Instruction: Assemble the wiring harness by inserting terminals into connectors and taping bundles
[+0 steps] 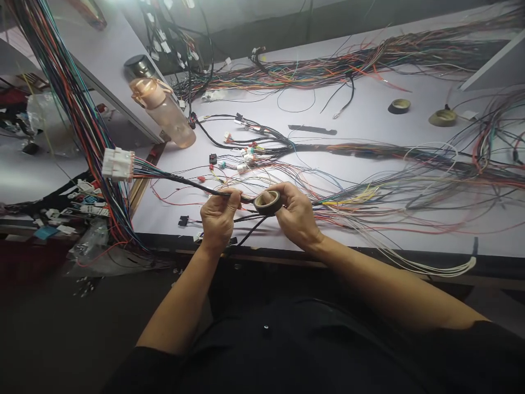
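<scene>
My left hand (219, 219) pinches a black-wrapped wire bundle (192, 184) between thumb and fingers. From its left end, coloured wires fan out into a white multi-pin connector (118, 164). In my right hand (296, 214) is a roll of black tape (267, 201), held by its rim right beside the bundle. The roll hides where the tape meets the bundle. Below the hands, a small black connector (184, 220) lies on the table with dark cables running right. Small white connectors (246, 158) and loose thin wires lie just beyond my hands.
A water bottle (166, 112) stands at the back left. Two more tape rolls (399, 105) and a dark flat blade-like strip (312, 129) lie on the table. A thick wire bundle (287, 74) runs along the back. Hanging wires (69, 104) drop past the left edge.
</scene>
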The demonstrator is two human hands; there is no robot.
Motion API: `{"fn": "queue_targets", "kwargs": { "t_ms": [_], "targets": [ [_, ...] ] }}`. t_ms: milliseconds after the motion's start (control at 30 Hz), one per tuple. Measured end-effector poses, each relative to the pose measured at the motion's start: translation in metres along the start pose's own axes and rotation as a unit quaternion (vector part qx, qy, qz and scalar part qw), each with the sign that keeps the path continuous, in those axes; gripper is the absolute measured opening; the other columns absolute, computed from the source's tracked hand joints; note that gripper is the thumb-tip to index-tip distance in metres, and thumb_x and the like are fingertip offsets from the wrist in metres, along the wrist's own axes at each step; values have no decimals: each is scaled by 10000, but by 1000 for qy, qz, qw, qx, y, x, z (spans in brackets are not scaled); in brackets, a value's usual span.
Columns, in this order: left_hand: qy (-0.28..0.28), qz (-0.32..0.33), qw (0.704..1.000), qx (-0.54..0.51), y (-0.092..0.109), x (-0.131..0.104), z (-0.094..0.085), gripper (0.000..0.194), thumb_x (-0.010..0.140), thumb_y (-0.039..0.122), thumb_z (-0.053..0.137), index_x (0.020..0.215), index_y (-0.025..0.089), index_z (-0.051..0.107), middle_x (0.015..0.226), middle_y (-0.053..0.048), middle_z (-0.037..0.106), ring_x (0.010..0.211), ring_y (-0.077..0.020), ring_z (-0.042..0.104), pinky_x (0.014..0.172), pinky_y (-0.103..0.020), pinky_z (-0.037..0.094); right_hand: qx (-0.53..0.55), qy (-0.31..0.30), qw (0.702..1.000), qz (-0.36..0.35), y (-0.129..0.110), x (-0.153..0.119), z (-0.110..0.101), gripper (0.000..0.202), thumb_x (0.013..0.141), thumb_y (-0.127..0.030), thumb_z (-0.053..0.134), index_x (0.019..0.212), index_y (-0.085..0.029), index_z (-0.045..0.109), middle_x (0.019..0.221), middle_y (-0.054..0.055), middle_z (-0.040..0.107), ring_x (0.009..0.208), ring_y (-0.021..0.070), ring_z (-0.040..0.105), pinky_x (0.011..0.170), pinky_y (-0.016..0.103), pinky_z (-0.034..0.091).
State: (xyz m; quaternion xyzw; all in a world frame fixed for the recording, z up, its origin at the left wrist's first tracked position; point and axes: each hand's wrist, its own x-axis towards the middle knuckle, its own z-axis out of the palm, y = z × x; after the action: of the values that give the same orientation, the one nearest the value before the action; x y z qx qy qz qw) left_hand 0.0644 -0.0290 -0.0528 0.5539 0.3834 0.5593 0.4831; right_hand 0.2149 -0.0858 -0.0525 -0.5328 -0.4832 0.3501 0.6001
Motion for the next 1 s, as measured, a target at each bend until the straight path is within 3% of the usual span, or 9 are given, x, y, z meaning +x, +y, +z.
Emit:
{"fn": "queue_targets", "kwargs": {
  "t_ms": [133,267,400,533,733,867,1000],
  "targets": [
    [-34,-98,994,-38,-1,-6,0,244,752,377,754,915,197,732,717,-5,677,610,-99,595,686,-270,502,1,-23,1000,19,-1,4,-1,284,854,-462,620,898,-183,582,809,24,698,699,138,657,677,266,533],
    [-31,-147,988,-35,-1,-13,2,193,709,327,795,812,177,732,728,-9,705,668,-112,646,713,-258,529,-30,-36,999,5,1,0,-1,231,847,-420,633,877,-194,595,774,14,689,677,134,640,677,258,519],
    [-6,-129,991,-26,-2,-18,5,151,716,298,790,770,169,732,689,-1,703,633,-113,654,685,-252,545,-76,-34,997,-2,7,1,-4,119,839,-304,614,890,-196,611,799,12,688,721,143,640,716,265,499],
    [-2,-103,994,-39,-3,-21,5,151,716,295,788,789,174,736,746,-18,725,664,-155,687,710,-309,572,-129,-68,989,38,10,11,-11,79,801,-179,562,833,-199,631,770,1,675,737,153,629,705,266,474],
    [-23,-81,996,-37,-4,-22,3,136,727,295,780,795,186,738,759,-20,727,642,-159,689,708,-325,578,-220,-79,970,-61,15,24,-13,230,764,-86,552,928,-214,650,941,19,655,729,131,581,725,261,446],
    [-40,-80,995,-42,-5,-23,2,140,733,306,774,807,192,736,772,-24,720,668,-167,685,698,-331,575,-283,-138,948,-43,24,31,-14,197,751,-104,593,887,-220,675,894,6,664,695,130,571,673,259,426],
    [-68,-57,996,-10,-6,-17,-4,107,768,298,746,814,201,742,799,-26,689,742,-154,659,757,-319,547,-256,-193,945,-65,22,34,-28,398,779,-131,589,1169,-207,609,1036,31,688,765,138,607,727,279,469]
  ]
}}
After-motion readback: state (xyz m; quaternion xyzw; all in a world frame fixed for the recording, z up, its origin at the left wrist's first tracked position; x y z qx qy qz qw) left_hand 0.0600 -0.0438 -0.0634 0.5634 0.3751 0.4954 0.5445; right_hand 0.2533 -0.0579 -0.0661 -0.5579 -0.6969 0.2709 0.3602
